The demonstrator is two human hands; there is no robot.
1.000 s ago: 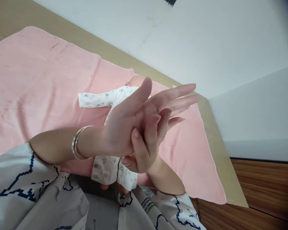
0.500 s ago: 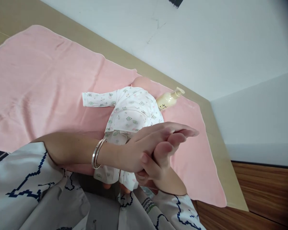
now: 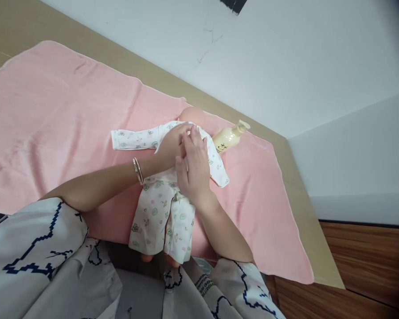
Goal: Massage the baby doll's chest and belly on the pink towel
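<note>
A baby doll [image 3: 189,114] in a white printed sleepsuit [image 3: 159,212] lies on its back on a pink towel [image 3: 53,115], head away from me. My left hand [image 3: 171,144], with a silver bangle on the wrist, rests on the doll's chest, fingers lying flat. My right hand [image 3: 193,166] lies beside it on the chest, fingers stretched out toward the collar. Neither hand holds anything. The doll's feet stick out at the towel's near edge.
A cream pump bottle [image 3: 228,136] lies on the towel just right of the doll's head. The towel covers a tan table [image 3: 299,195] set against a white wall. A wooden floor shows at the lower right. My patterned sleeves fill the bottom.
My hands were rubbing together in the air above the doll. They have since parted and come down onto the doll's chest.
</note>
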